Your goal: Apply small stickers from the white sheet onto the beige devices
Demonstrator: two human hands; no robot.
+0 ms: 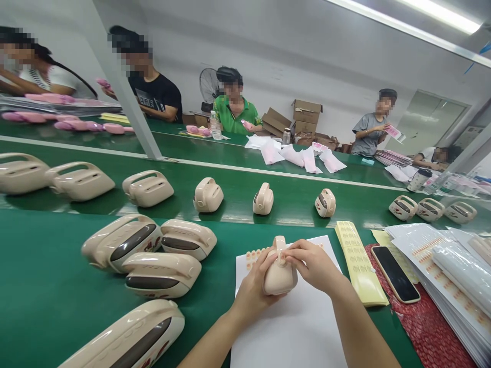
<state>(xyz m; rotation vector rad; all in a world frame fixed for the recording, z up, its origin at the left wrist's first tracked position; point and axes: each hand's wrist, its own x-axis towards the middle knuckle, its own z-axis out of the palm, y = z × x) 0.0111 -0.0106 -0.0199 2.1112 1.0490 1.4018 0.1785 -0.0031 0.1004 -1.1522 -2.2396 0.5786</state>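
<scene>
Left grip (253, 290) wraps round the left flank of a beige handled unit (280, 276), fingers curled closed against its shell. Right grip (312, 263) meets it from the other side, thumb and forefinger pinched together on top of the unit's handle (whether anything thin lies under the fingertips cannot be told). The unit stands upright on a white sheet (291, 327), near the sheet's far edge, directly before the person. Small orange stickers (253, 254) sit in rows at the sheet's far left corner, just beside the left thumb. The sheet lies on a green tabletop (46, 291).

To the left, three more beige units (161, 273) lie clustered, with a fourth (130, 340) nearer the lower edge. To the right lie a yellow sticker strip (358, 266), then a dark phone (395, 273) on a red patterned mat (433, 327), beside a stack of printed sheets (452, 271). Beyond, further units (263, 199) stand spaced along a green belt (291, 194). Co-workers (one in a green shirt (233, 110)) sit at its far side.
</scene>
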